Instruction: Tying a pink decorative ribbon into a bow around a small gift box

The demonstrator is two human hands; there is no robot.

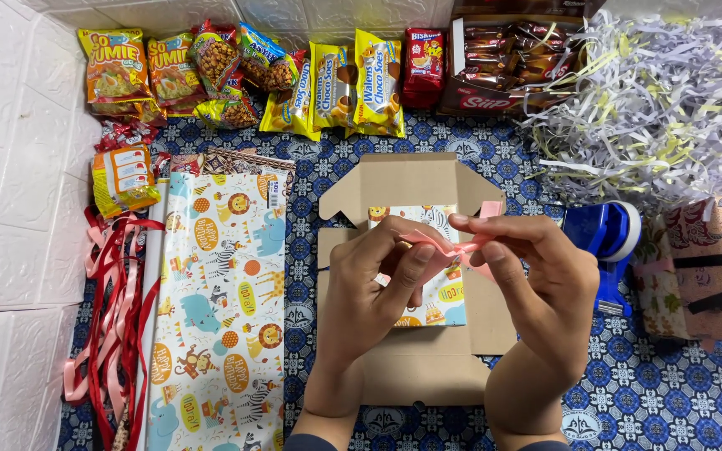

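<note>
My left hand and my right hand both pinch a pink ribbon stretched between them. They hover over a small gift wrapped in animal-print paper. The gift lies on an opened, flattened cardboard box in the middle. Part of the ribbon is hidden behind my fingers.
A sheet of animal-print wrapping paper lies left, with red and pink ribbons beside it. Snack packets line the back. Shredded paper piles at the right, near a blue tape dispenser and a patterned wrapped box.
</note>
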